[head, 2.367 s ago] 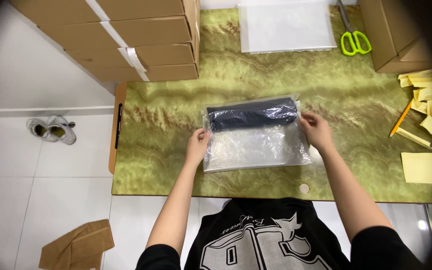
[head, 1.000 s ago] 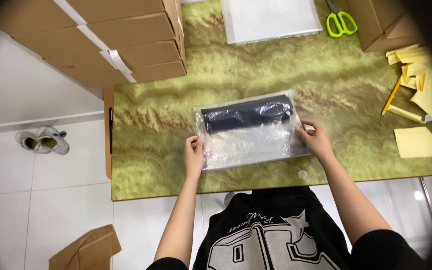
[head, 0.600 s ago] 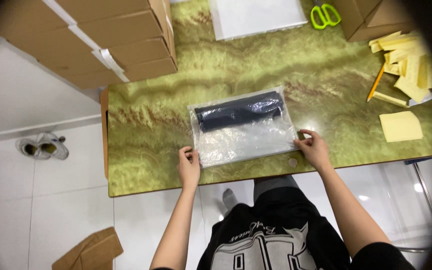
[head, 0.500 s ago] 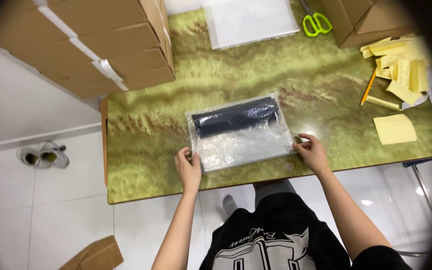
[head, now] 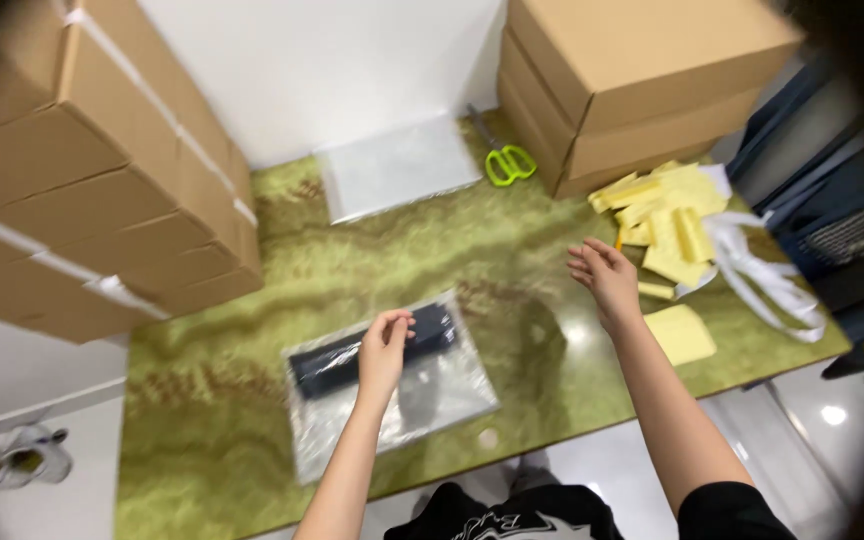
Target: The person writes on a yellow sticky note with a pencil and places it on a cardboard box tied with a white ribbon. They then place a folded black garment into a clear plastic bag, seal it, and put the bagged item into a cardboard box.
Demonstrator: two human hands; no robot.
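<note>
Resting left hand (head: 384, 348), fingers spread, on clear plastic bag holding dark folded cloth (head: 392, 385) | right hand (head: 607, 277) open, empty, above green marbled surface (head: 392, 255).

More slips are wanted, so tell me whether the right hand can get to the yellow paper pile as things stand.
Probably yes. The right hand hangs open and empty just left of the yellow paper pile, with nothing between them. The left hand is over the clear bag.
</note>
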